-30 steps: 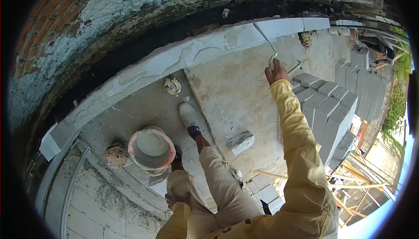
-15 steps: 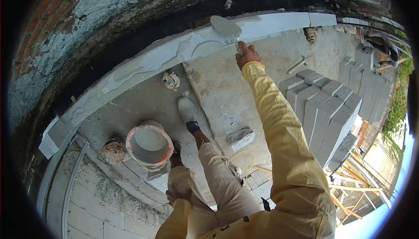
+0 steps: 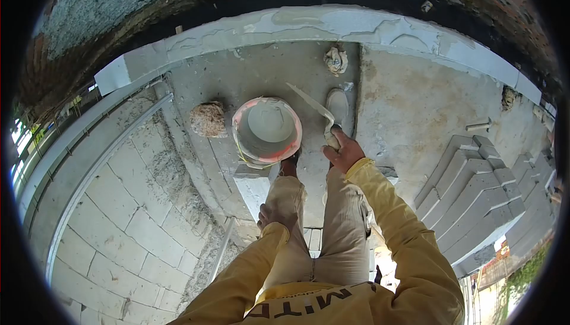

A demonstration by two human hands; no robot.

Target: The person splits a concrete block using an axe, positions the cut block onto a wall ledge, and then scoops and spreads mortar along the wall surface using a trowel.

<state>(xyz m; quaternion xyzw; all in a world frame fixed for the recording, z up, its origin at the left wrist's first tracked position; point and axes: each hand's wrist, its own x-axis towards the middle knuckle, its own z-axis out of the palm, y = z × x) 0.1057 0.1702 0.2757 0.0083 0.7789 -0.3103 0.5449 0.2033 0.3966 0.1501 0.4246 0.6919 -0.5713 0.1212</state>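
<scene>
Trowel (image 3: 314, 103) gripped in my right hand (image 3: 344, 151); narrow grey blade seen nearly edge-on, angled forward-left of my knuckles. Round bucket (image 3: 237, 124), reddish rim, part-filled with grey mortar (image 3: 270, 122), upright left of that hand, beyond my left hand (image 3: 276, 217).

Floor slab (image 3: 409, 99): I read a wide bare stretch from its left edge rightward, stopped by the block stack (image 3: 475, 188); one hammer-like tool (image 3: 478, 127) lies just short of it. Left of that edge my room tightens: shoe (image 3: 337, 105) and crumpled bag (image 3: 336, 61) stand close by. Gap between trowel (image 3: 314, 104) and bucket (image 3: 238, 141) looks narrow; height difference unclear to me. Bucket mouth open from above; brown lump (image 3: 208, 119) obstructs its left side. Block wall (image 3: 297, 19) bars the far edge.
</scene>
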